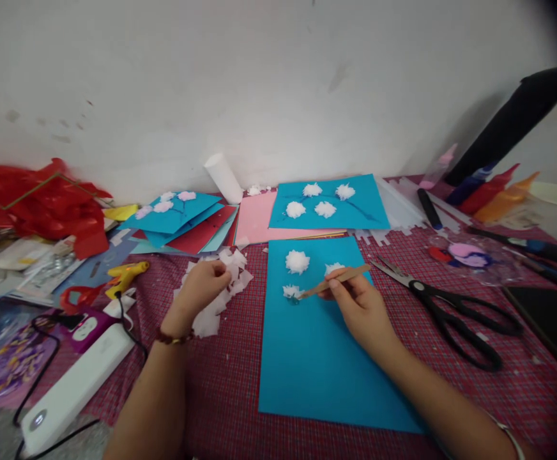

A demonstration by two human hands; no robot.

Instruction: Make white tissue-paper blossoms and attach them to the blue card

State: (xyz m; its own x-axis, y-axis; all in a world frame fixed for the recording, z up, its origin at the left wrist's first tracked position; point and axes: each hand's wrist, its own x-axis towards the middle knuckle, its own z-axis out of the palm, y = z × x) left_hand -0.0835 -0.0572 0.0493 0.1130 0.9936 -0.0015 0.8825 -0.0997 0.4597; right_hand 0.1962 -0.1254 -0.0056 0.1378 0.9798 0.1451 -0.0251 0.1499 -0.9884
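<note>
My right hand (358,303) pinches a flat wooden craft stick (335,281). The stick's left tip touches a small, partly filled white paper tuft (292,292) on a blue sheet (307,358). A fuller round white tuft (297,262) sits above it, and another white tuft (334,268) is partly covered by my right hand and the stick. My left hand (204,287) is closed, fingertips together, over a heap of cut white paper pieces (209,319). Whatever is between those fingertips, if anything, is hidden.
Large black-handled scissors (444,306) lie open to the right. Behind are a blue card with white tufts (329,201), stacked cards (177,220) and a white roll (223,179). A yellow glue gun (128,276) and a white power strip (80,386) lie left.
</note>
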